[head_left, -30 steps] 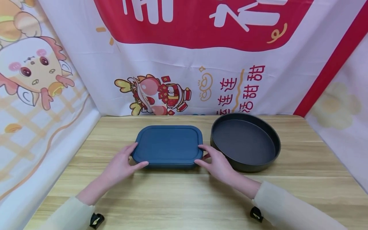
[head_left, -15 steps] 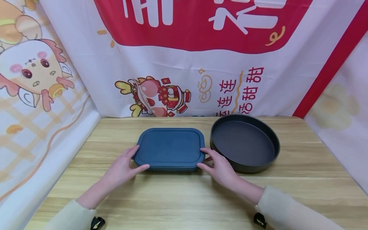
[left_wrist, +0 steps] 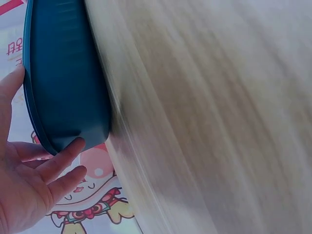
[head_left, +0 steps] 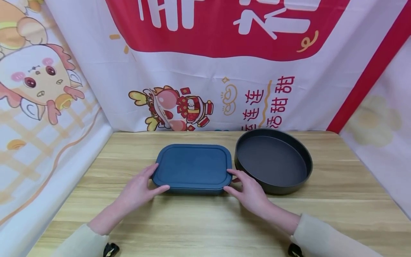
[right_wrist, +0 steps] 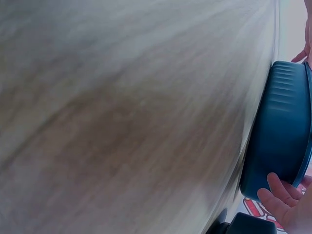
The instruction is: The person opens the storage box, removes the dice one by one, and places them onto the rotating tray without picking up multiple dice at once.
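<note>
A dark blue rectangular lunch box [head_left: 194,166] with a flat lid lies on the wooden table, left of a round black pan [head_left: 273,157]. At its near left corner my left hand [head_left: 136,187] grips it, thumb along the front edge and fingers at the left side. My right hand [head_left: 252,191] holds the near right corner the same way, its knuckles close to the pan. The left wrist view has the box [left_wrist: 66,78] at the left edge, fingertips [left_wrist: 75,146] against its end. In the right wrist view, fingers reach under the rim of the box [right_wrist: 278,131].
The table [head_left: 192,228] ends at a white cloth backdrop [head_left: 199,67] with red print. A patterned cloth [head_left: 51,142] bounds the left side and another cloth [head_left: 382,142] the right. The pan's wall stands just right of the box.
Both hands have shifted the lunch box slightly to the right, closer to the pan. Their grip looks the same, and the pan has stayed in place.
</note>
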{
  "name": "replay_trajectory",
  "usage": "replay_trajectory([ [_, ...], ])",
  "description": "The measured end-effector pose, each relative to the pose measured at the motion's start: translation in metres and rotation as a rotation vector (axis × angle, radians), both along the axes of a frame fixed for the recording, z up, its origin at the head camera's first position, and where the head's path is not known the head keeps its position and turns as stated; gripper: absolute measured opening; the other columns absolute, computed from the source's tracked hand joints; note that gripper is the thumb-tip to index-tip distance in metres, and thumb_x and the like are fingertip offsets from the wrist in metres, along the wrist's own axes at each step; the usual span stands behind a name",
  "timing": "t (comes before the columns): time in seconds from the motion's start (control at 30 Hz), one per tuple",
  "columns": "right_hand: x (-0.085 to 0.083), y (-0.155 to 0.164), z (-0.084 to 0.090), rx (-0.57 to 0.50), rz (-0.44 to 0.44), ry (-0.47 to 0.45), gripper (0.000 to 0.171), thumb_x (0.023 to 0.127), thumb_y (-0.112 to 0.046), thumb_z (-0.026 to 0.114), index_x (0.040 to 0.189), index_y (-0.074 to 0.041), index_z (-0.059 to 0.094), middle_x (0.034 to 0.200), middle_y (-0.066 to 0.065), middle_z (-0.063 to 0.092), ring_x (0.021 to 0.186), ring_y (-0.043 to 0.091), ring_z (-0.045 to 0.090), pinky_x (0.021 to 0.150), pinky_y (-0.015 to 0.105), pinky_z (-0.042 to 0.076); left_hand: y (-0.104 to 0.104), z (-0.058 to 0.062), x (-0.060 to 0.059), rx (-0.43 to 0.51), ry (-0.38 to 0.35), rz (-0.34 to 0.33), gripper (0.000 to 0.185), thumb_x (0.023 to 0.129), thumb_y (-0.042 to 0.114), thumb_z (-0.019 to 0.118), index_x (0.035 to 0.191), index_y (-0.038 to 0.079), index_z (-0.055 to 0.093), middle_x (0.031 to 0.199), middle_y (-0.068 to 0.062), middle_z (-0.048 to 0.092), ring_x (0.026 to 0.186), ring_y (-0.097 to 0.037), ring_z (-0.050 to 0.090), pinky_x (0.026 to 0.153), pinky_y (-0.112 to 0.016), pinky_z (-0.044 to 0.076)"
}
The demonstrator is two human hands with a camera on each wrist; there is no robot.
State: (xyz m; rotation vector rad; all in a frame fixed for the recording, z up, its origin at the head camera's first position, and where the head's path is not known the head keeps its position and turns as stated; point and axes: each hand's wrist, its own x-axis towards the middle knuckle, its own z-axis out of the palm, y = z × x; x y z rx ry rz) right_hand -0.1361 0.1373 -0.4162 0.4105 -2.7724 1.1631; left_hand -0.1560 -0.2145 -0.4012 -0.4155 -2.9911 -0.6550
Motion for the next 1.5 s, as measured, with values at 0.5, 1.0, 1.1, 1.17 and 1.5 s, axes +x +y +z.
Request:
replay_trajectory([
  [0.5, 0.001, 0.003, -0.008, -0.103, 0.013, -0.054, 0.067, 0.087, -0.025, 0.076, 0.144, -0.014, 0.043, 0.127, 0.007, 0.061, 0.104, 0.024, 0.064, 0.081, 0.044, 0.053, 0.034, 0.009, -0.012, -0.154, 0.210, -0.341, 0.074, 0.086, 0.063, 0.061, 0.142, 0.016, 0.051, 0.151, -0.011, 0.039, 0.137, -0.033, 0.036, 0.103, -0.055, 0.037],
  [1.0, -0.001, -0.001, -0.016, -0.145, 0.015, -0.103, 0.081, 0.086, -0.028, 0.076, 0.150, -0.007, 0.031, 0.132, 0.013, 0.058, 0.112, 0.029, 0.061, 0.092, 0.048, 0.048, 0.063, 0.007, -0.018, -0.194, 0.250, -0.568, 0.056, 0.088, 0.048, 0.069, 0.134, 0.018, 0.061, 0.139, -0.007, 0.054, 0.129, -0.027, 0.048, 0.097, -0.044, 0.046],
  [1.1, -0.001, -0.002, -0.017, -0.149, 0.008, -0.116, 0.081, 0.086, -0.028, 0.076, 0.150, -0.006, 0.031, 0.132, 0.014, 0.059, 0.113, 0.029, 0.060, 0.093, 0.047, 0.048, 0.064, 0.006, -0.019, -0.210, 0.326, -0.629, 0.049, 0.087, 0.042, 0.071, 0.127, 0.014, 0.067, 0.133, -0.009, 0.059, 0.122, -0.026, 0.055, 0.092, -0.041, 0.049],
  [1.17, -0.001, -0.003, -0.017, -0.151, 0.008, -0.121, 0.082, 0.086, -0.027, 0.076, 0.150, -0.006, 0.031, 0.132, 0.014, 0.058, 0.114, 0.029, 0.060, 0.092, 0.046, 0.049, 0.064, 0.006, -0.019, -0.212, 0.363, -0.664, 0.046, 0.087, 0.038, 0.073, 0.125, 0.012, 0.068, 0.130, -0.011, 0.061, 0.118, -0.027, 0.058, 0.090, -0.041, 0.051],
  [1.5, -0.004, -0.003, -0.018, -0.185, 0.014, -0.124, 0.082, 0.084, -0.023, 0.077, 0.149, -0.004, 0.031, 0.135, 0.016, 0.056, 0.115, 0.029, 0.060, 0.094, 0.046, 0.048, 0.066, 0.005, -0.016, -0.241, 0.420, -0.706, 0.041, 0.090, 0.032, 0.071, 0.125, 0.010, 0.068, 0.126, -0.014, 0.062, 0.112, -0.030, 0.061, 0.082, -0.040, 0.054],
])
